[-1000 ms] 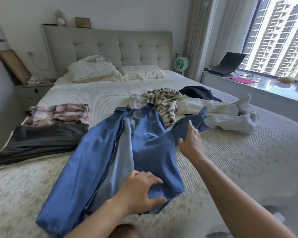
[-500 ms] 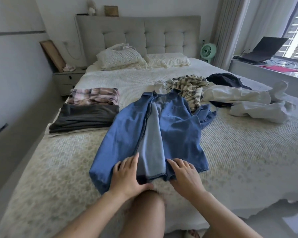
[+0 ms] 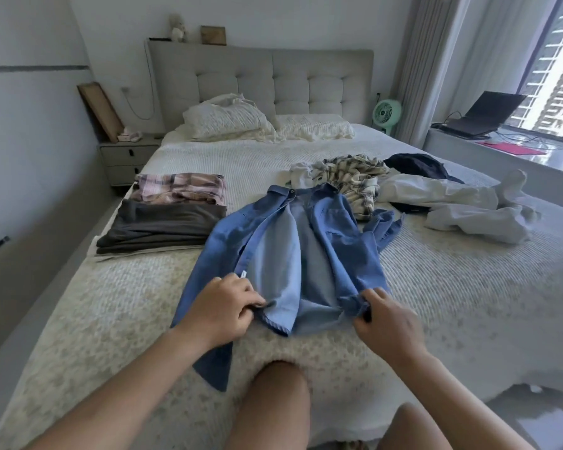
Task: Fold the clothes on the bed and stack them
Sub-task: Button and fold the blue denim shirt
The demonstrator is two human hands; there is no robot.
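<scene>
green fan [image 3: 386, 114], open laptop [image 3: 481, 116], nightstand [image 3: 127, 160]

Blue denim shirt [image 3: 306, 254] open, flat on bed [image 3: 468, 287]

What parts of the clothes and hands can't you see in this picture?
- Blue shirt, head view: its left hem corner is covered by the left hand, the right corner by the right hand.
- Dark garment: mostly hidden behind the white clothes.
- Folded pile: lower layers show only as edges.
- Laptop: screen too dark to read.
</scene>
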